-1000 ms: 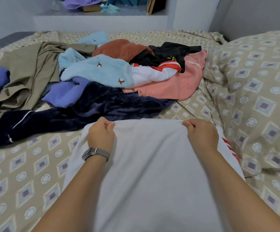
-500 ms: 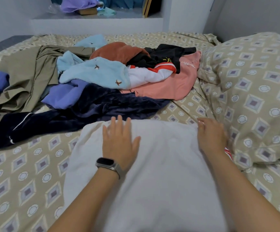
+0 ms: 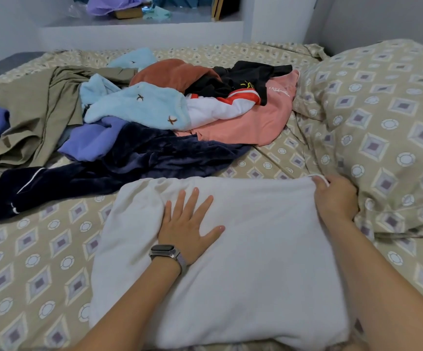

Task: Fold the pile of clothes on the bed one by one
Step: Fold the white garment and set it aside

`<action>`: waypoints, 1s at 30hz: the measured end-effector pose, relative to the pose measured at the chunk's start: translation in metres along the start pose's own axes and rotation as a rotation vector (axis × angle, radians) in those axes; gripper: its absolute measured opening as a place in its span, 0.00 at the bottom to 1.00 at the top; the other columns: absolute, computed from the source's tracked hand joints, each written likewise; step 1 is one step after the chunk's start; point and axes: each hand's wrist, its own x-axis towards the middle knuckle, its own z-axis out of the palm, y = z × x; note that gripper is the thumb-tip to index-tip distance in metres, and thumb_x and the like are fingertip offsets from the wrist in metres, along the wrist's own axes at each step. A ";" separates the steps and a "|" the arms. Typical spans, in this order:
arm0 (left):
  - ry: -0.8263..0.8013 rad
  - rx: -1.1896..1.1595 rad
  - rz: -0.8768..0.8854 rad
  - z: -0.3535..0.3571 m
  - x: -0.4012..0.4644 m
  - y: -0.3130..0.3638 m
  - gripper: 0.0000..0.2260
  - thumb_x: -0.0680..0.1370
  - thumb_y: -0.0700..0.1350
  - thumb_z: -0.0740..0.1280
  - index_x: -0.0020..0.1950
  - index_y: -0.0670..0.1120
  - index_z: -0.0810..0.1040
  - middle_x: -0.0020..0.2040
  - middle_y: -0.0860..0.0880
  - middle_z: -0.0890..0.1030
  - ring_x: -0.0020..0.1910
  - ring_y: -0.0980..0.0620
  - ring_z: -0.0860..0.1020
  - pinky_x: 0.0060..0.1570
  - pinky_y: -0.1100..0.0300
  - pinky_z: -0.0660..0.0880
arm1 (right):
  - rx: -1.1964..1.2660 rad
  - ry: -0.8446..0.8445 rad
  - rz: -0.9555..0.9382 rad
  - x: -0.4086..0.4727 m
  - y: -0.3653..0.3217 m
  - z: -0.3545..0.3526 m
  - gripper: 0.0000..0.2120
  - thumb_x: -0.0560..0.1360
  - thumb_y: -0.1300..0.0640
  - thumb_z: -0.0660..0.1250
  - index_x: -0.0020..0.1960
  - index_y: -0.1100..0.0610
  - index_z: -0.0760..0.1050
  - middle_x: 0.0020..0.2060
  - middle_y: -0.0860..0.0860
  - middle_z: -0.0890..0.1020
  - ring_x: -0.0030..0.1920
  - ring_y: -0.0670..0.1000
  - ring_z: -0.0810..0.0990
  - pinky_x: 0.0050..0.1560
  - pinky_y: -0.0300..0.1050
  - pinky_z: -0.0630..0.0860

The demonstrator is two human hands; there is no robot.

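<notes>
Folding in progress. A white garment (image 3: pixel 243 254) lies flat on the near part of the bed (image 3: pixel 28 262), its long axis running near to far, its folded far edge facing the pile of clothes (image 3: pixel 154 117). The left hand (image 3: pixel 188 221) presses it flat, fingers spread. The right hand (image 3: pixel 335 196) pinches the far right corner; its grip is curled on the cloth beside the pillow (image 3: pixel 387 122). Judged step: smoothing and squaring one fold. The next move likely calls for another fold, edges aligned, before a second item is drawn from the pile.

Left hand (image 3: pixel 188 225) flat, fingers spread — right hand (image 3: pixel 335 198) curled, pinching.
</notes>
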 end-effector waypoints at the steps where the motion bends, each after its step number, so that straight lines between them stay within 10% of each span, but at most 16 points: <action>1: -0.002 -0.002 0.002 0.001 0.000 0.000 0.33 0.73 0.73 0.43 0.75 0.66 0.39 0.77 0.57 0.34 0.77 0.50 0.34 0.74 0.47 0.33 | 0.011 0.036 0.018 0.001 0.001 -0.001 0.13 0.78 0.50 0.65 0.51 0.60 0.81 0.49 0.61 0.81 0.49 0.63 0.78 0.43 0.48 0.68; 8: -0.006 -0.010 0.048 0.003 0.000 -0.002 0.31 0.75 0.71 0.42 0.76 0.64 0.41 0.78 0.57 0.37 0.77 0.50 0.35 0.75 0.46 0.36 | -0.127 -0.139 -0.015 0.004 0.013 0.003 0.11 0.77 0.51 0.67 0.52 0.58 0.79 0.52 0.61 0.81 0.53 0.63 0.78 0.47 0.50 0.71; 12: 0.395 -0.202 0.002 -0.032 0.012 -0.007 0.15 0.79 0.50 0.57 0.59 0.50 0.79 0.61 0.47 0.78 0.62 0.42 0.74 0.59 0.45 0.71 | -0.267 0.028 -0.474 -0.005 0.003 0.005 0.13 0.72 0.65 0.69 0.56 0.60 0.80 0.51 0.62 0.78 0.53 0.65 0.74 0.52 0.58 0.73; 14: 0.610 -0.121 -0.245 -0.047 0.024 -0.031 0.12 0.78 0.45 0.58 0.51 0.46 0.81 0.49 0.44 0.81 0.50 0.40 0.77 0.47 0.46 0.74 | -0.239 -0.058 -0.653 -0.009 -0.003 0.004 0.12 0.74 0.63 0.68 0.56 0.58 0.81 0.51 0.59 0.82 0.54 0.63 0.76 0.55 0.57 0.74; 19: 0.205 -0.593 -0.807 -0.046 0.031 -0.097 0.25 0.79 0.57 0.61 0.69 0.41 0.72 0.66 0.39 0.74 0.65 0.37 0.71 0.63 0.46 0.67 | -0.461 -0.588 -0.544 -0.021 0.008 0.014 0.23 0.83 0.45 0.47 0.77 0.48 0.60 0.75 0.47 0.64 0.77 0.52 0.54 0.75 0.55 0.50; 24: 0.341 -1.043 -1.006 -0.043 0.031 -0.113 0.19 0.69 0.60 0.69 0.38 0.43 0.79 0.38 0.44 0.80 0.39 0.43 0.77 0.49 0.52 0.76 | -0.450 -0.559 -0.498 -0.025 0.013 0.022 0.25 0.82 0.42 0.44 0.78 0.46 0.55 0.78 0.46 0.57 0.78 0.51 0.49 0.76 0.55 0.44; 30: 0.332 -1.413 -1.179 -0.024 0.038 -0.148 0.33 0.65 0.62 0.72 0.63 0.43 0.74 0.56 0.48 0.79 0.52 0.45 0.78 0.58 0.53 0.73 | -0.442 -0.562 -0.496 -0.026 0.013 0.021 0.25 0.82 0.42 0.45 0.78 0.46 0.55 0.78 0.46 0.57 0.78 0.51 0.49 0.75 0.55 0.46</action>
